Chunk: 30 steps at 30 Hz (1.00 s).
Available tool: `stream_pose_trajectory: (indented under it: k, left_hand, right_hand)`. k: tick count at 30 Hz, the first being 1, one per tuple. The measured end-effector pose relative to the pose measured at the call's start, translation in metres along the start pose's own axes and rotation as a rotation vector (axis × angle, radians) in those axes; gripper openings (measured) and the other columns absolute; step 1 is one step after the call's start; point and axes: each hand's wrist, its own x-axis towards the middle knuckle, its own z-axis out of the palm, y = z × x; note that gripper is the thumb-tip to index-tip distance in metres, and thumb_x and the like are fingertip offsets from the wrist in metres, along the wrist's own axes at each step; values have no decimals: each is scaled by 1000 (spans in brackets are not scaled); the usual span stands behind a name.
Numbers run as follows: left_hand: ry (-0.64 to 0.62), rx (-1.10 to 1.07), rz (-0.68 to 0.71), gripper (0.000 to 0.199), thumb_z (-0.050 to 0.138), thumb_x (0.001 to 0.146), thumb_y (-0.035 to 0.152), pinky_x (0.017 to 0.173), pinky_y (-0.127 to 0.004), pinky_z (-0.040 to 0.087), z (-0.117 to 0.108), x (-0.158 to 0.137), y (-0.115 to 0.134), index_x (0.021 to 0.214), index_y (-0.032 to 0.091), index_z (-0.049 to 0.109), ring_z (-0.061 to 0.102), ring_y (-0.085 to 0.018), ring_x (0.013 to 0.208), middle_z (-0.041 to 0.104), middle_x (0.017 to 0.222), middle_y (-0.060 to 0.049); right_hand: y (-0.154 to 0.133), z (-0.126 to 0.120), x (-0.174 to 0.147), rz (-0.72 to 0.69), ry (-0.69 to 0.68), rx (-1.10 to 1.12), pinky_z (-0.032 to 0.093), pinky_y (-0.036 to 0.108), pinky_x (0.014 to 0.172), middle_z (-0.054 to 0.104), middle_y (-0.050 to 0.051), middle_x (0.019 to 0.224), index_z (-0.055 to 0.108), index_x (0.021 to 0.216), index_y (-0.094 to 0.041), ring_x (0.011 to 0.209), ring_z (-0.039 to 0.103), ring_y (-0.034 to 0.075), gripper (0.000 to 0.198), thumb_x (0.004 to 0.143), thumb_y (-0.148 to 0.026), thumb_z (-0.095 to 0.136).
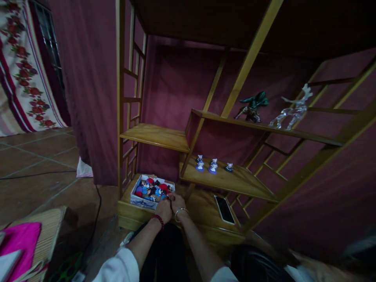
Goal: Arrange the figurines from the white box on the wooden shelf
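Observation:
My left hand, with a dark red bead bracelet at the wrist, and my right hand, with a silver bangle, meet at the front right corner of an open box. Both have their fingers closed and pressed together; whatever is between them is too small and dark to make out. Inside the box lies a jumble of small figurines in blue, red, black and white. On the shelf to the right stand several little figurines, some on purple bases.
A phone lies on the lowest board, right of my hands. Above, a green-caped figure and a clear deer ornament occupy a higher shelf. Wooden uprights frame the unit. A black cable crosses the floor at left.

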Motion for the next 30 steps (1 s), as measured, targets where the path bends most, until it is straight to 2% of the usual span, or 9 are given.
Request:
stream_pose_trajectory:
  k: [2,6,12,15,18,24,28,30]
  left_hand:
    - [-10,15,-24,30,34,77,7,79,-27,42,3,7,-9,95,8,58,58,-19,91,62,95,-15]
    - [-28,43,-51,29,35,77,8,78,-26,42,3,19,-22,96,10,57,58,-18,90,63,94,-13]
    - [-58,93,-122,28,39,72,4,80,-25,41,-1,41,-50,92,9,58,57,-18,93,62,96,-13]
    - [-95,122,-194,27,40,70,4,76,-25,43,-2,53,-69,88,10,60,59,-19,89,64,92,-13]
    - [-118,137,-242,28,40,71,7,77,-26,43,-2,62,-86,91,11,59,59,-20,91,64,93,-14]
    - [-162,149,-323,27,41,73,11,80,-27,42,-2,74,-107,95,11,58,57,-21,95,63,96,-15]
    - [-204,158,-393,29,43,72,12,79,-35,43,-4,79,-119,98,12,57,56,-26,96,61,100,-16]
    - [-228,166,-440,26,45,71,13,78,-42,42,-5,81,-127,92,11,59,55,-30,96,61,98,-20]
  right_hand:
    - [2,9,8,6,-25,15,45,21,70,68,2,82,65,77,-22,79,62,13,32,75,-9,37]
    - [1,24,24,40,-55,4,45,21,73,67,2,89,65,80,-21,82,61,13,30,75,-8,38]
    - [2,42,47,9,-108,-32,44,20,74,67,3,91,65,85,-21,84,61,13,28,73,-8,43]
    - [5,51,56,9,-177,-55,44,18,73,67,3,91,64,89,-19,85,61,13,28,73,-9,43]
    - [4,62,63,10,-259,-118,42,18,76,66,4,96,63,94,-19,89,60,13,30,75,-10,42]
    - [-4,85,67,-9,-387,-197,41,20,73,67,4,93,64,90,-21,87,60,15,28,74,-11,43]
    - [0,93,67,24,-427,-246,41,23,73,66,6,93,64,89,-20,89,59,17,26,74,-15,44]
    - [5,93,68,40,-442,-279,41,25,75,66,8,94,65,87,-20,91,59,19,24,75,-18,44]
